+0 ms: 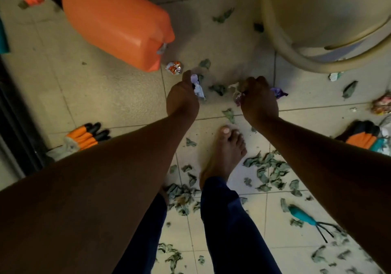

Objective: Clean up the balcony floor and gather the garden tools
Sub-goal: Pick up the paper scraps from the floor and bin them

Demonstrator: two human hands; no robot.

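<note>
Left hand (182, 96) pinching pale wrapper (198, 88), right hand (259, 98) gripping crumpled scraps (238, 92), fingers hidden, basin (275, 36) cut off, rake (306, 218) tines blurred

Both forearms are bare from frame edge to wrist; no sleeves, watch, or jewellery are visible. The left hand (182, 96) and right hand (259, 100) are ungloved. Legs are covered by dark navy trousers (224, 216) reaching the ankle. The foot (226, 148), at 12 o'clock from the trouser hem, is bare, with pale nails.
</note>
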